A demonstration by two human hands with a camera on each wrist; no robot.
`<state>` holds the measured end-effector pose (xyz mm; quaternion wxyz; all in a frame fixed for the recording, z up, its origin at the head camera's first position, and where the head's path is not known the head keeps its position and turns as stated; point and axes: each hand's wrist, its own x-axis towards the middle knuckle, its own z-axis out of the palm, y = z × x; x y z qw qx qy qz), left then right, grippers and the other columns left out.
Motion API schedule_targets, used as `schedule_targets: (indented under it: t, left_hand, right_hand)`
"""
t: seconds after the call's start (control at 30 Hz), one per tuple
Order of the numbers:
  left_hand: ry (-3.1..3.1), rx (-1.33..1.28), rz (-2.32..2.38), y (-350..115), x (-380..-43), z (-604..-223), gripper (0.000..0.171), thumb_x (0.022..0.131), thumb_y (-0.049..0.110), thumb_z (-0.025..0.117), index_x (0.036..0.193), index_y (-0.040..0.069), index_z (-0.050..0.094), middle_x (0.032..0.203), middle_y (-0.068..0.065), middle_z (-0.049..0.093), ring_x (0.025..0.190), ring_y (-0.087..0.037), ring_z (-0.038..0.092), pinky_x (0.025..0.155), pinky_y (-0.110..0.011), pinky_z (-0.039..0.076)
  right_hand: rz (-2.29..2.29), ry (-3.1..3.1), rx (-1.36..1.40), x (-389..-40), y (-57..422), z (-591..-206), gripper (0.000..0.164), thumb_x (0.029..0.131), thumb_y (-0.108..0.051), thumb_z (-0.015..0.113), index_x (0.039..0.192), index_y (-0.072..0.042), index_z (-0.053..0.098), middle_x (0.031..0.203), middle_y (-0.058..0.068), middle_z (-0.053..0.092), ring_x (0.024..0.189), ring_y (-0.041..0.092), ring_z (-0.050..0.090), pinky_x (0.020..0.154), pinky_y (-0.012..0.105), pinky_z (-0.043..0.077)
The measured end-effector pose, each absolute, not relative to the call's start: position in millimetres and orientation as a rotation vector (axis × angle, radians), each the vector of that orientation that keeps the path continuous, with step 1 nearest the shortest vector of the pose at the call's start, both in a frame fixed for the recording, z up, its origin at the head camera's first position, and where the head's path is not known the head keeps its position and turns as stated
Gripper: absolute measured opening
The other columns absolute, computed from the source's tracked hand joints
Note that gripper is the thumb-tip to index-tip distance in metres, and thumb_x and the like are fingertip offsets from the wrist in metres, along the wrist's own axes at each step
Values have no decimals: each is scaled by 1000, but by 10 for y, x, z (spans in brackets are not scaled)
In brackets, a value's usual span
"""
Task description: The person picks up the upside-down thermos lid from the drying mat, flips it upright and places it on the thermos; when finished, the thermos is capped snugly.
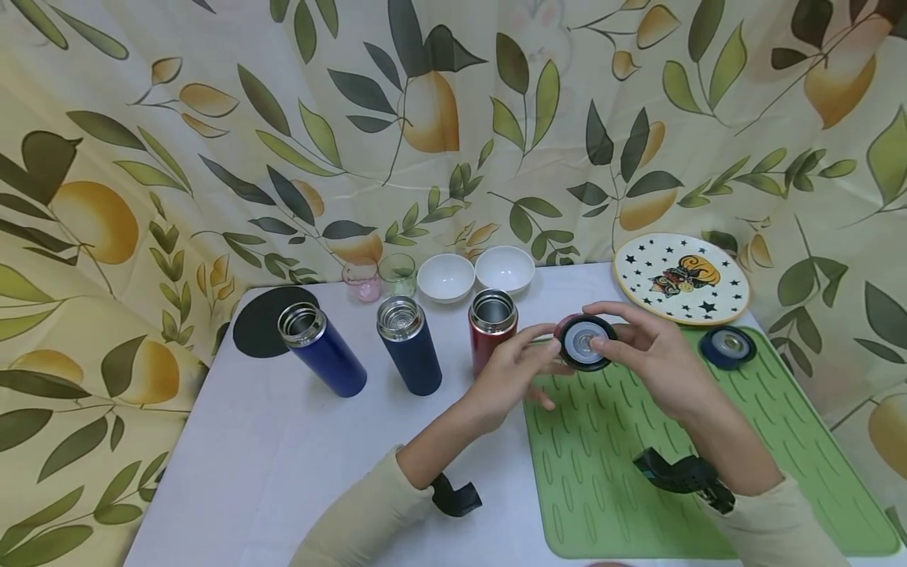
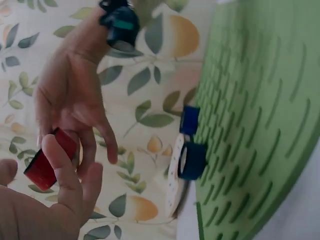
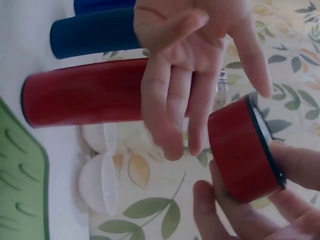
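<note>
My right hand (image 1: 664, 364) pinches a red bottle lid (image 3: 245, 150), thumb on its pale inner side and fingers around the outer wall. In the head view the lid's underside, with a black rim, faces up toward me. My left hand (image 1: 499, 382) is spread at the lid's left edge, its fingers mostly straight in the right wrist view. Just behind the left hand stands an uncapped red bottle (image 1: 482, 342), partly hidden by it. Left of that are an uncapped dark blue bottle (image 1: 411, 358) and an uncapped bright blue bottle (image 1: 329, 362).
A green ribbed mat (image 1: 602, 480) covers the right side, with a dark blue lid (image 1: 727, 347) and another blue lid (image 2: 189, 120) on it. A patterned plate (image 1: 645, 272) leans behind. White bowls (image 1: 445, 279), small glasses (image 1: 397, 276) and a black disc (image 1: 265, 323) line the back.
</note>
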<state>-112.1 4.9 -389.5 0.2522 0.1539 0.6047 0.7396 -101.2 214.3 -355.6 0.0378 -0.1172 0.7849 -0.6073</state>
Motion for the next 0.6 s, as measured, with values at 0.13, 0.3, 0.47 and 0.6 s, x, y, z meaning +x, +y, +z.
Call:
schedule_targets:
  t: [0.13,0.3,0.47,0.6]
  left_hand:
    - [1370,303,2019,64,-1143,-3891,44,93,45,48,127,17,53,108,-14,64,98,-28,62,47,-22,51]
    - [1178,221,2000,69,-1157,-3874,51,89,52,49,126,17,55,108,-20,63,98,-29,62,47,-19,48]
    - [1137,170,1979,68,-1166,-3872,56,86,55,52,123,13,58,104,-15,66,96,-24,64,55,-22,50]
    - [1126,146,1991,70,-1169,-3886,55,86,52,55,121,10,59,103,-13,67,93,-21,65,58,-23,51]
  right_hand:
    - [-1849,2450,-415,-974,2109,-3555,40,89,-11,60,128,-9,50,101,13,66,90,20,63,76,25,50]
    - [-1889,2481,-487,-951,2076,-3611,40,88,-7,61,127,-9,51,106,12,64,93,21,62,75,24,51]
    - [-1873,2539,-543,-937,2045,-3668,41,88,-7,61,127,-10,51,111,9,61,97,18,60,74,23,50]
    - [-1805,2577,-522,-923,2035,-3678,43,88,-10,61,129,-17,50,111,6,61,100,17,59,76,23,50]
